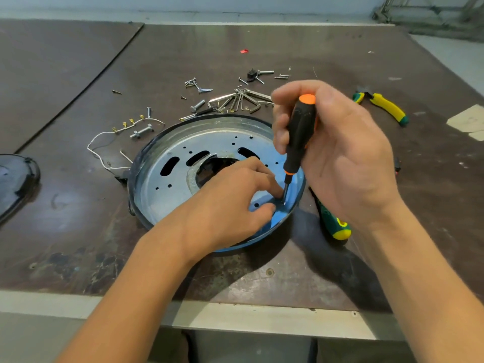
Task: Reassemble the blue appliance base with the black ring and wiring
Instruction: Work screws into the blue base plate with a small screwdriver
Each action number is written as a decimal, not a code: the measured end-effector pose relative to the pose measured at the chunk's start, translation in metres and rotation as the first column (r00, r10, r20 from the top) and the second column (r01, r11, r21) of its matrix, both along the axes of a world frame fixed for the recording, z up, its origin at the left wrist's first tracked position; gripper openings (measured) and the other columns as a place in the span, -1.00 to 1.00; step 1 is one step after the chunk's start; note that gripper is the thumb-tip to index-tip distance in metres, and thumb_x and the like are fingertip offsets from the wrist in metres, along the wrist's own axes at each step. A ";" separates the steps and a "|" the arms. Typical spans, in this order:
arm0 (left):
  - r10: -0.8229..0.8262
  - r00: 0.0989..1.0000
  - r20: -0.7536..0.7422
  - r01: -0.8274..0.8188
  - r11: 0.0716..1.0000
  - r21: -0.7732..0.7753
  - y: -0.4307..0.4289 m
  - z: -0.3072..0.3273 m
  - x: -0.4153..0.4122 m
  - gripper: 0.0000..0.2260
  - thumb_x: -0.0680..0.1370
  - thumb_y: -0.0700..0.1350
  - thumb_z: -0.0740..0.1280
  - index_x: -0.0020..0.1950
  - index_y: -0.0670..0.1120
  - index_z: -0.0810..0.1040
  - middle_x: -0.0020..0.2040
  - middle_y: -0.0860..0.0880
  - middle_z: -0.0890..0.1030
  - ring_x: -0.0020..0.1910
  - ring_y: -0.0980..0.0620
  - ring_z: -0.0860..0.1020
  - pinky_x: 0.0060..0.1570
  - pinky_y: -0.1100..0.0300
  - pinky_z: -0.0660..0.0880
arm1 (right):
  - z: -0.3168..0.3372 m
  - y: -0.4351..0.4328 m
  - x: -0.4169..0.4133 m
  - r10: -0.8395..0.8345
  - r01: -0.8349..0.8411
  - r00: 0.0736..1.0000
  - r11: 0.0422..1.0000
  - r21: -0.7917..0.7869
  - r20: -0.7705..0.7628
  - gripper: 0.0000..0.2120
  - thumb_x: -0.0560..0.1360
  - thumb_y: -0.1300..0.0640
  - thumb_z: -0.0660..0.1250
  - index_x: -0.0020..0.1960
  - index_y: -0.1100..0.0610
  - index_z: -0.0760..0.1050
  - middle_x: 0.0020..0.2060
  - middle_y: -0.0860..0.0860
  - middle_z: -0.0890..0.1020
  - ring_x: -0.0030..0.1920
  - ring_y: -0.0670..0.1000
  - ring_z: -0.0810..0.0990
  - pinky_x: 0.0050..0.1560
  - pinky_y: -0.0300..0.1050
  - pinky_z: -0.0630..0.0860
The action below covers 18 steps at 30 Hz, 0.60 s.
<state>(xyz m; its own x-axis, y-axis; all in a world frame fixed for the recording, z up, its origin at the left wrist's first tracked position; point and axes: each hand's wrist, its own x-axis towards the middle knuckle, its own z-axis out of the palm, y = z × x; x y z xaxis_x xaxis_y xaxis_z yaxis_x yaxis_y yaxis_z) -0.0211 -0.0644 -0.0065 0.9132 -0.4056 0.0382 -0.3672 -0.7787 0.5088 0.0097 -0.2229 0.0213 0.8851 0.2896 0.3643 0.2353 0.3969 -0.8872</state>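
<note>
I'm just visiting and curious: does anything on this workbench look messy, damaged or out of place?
Mostly the clutter: loose screws and bolts lie scattered behind the blue base, and a white wire trails loose off its left side. The table is stained and worn near the front edge. The right hand holds the screwdriver upright, nothing odd.

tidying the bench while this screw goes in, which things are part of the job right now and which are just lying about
In use:
blue base
orange-capped screwdriver, in the right hand
left hand, fingers at the screwdriver tip
white wiring

Lying about:
yellow-handled pliers
green-handled tool
hex keys
loose screws and bolts
</note>
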 end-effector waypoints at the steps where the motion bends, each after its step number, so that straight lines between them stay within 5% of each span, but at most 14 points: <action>1: 0.003 1.000 -0.001 -0.003 1.000 0.004 0.000 0.000 0.000 -0.80 0.54 -0.04 0.37 0.14 0.11 0.65 0.24 0.13 0.49 0.18 0.18 0.45 0.16 0.30 0.33 | 0.000 -0.001 0.000 -0.013 0.013 1.000 1.000 -0.026 0.014 -0.71 0.68 0.13 0.07 0.08 0.22 0.53 -0.13 0.11 0.52 -0.16 0.05 0.46 -0.12 -0.07 0.44; 5: 0.011 1.000 0.006 -0.011 1.000 0.009 -0.002 0.002 -0.001 -0.80 0.54 -0.03 0.36 0.15 0.13 0.64 0.24 0.13 0.49 0.23 0.16 0.45 0.22 0.27 0.34 | -0.002 0.000 0.000 -0.113 0.119 0.989 0.991 -0.060 0.096 -0.95 0.56 0.22 0.35 -0.03 0.13 0.48 -0.14 0.11 0.59 -0.14 0.12 0.58 -0.03 0.15 0.56; 9: 0.009 1.000 0.018 -0.010 0.999 0.037 -0.002 0.003 -0.003 -0.80 0.55 -0.04 0.35 0.15 0.12 0.64 0.24 0.12 0.49 0.23 0.14 0.45 0.22 0.25 0.35 | -0.002 0.002 -0.002 -0.083 0.084 0.995 0.996 -0.002 0.062 -0.91 0.63 0.15 0.19 -0.04 0.13 0.39 -0.30 0.03 0.51 -0.35 0.00 0.43 -0.21 0.09 0.33; 12: 0.007 1.000 0.011 -0.007 1.000 0.024 0.000 0.002 -0.002 -0.80 0.54 -0.05 0.36 0.14 0.12 0.65 0.24 0.12 0.50 0.18 0.16 0.47 0.17 0.32 0.33 | -0.003 0.000 -0.002 -0.018 0.018 1.000 1.000 0.024 0.000 -0.71 0.67 0.11 0.05 0.08 0.21 0.51 -0.21 0.09 0.51 -0.24 0.04 0.45 -0.15 -0.01 0.38; 15: 0.007 1.000 0.004 -0.007 1.000 0.015 0.000 0.001 -0.002 -0.80 0.54 -0.04 0.36 0.14 0.11 0.65 0.21 0.15 0.49 0.02 0.21 0.44 0.05 0.38 0.30 | -0.002 0.000 -0.003 -0.057 0.066 0.993 0.994 -0.082 0.107 -0.83 0.63 0.13 0.25 0.08 0.20 0.56 -0.15 0.12 0.58 -0.11 0.12 0.56 -0.05 0.02 0.53; 18: 0.009 1.000 0.004 -0.009 1.000 0.021 0.000 0.001 -0.002 -0.79 0.54 -0.03 0.36 0.17 0.11 0.64 0.24 0.15 0.48 0.12 0.19 0.46 0.17 0.28 0.35 | -0.001 0.002 -0.004 -0.092 0.102 0.979 0.994 -0.045 0.183 -0.89 0.52 0.25 0.41 -0.01 0.16 0.48 -0.16 0.07 0.67 -0.05 0.20 0.68 0.01 0.12 0.58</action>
<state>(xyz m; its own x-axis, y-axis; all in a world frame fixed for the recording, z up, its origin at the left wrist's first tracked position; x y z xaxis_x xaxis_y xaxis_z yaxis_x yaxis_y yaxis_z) -0.0228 -0.0646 -0.0055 0.9168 -0.3980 0.0328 -0.3617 -0.7928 0.4906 0.0057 -0.2209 0.0198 0.8308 0.2292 0.5072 0.4287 0.3177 -0.8458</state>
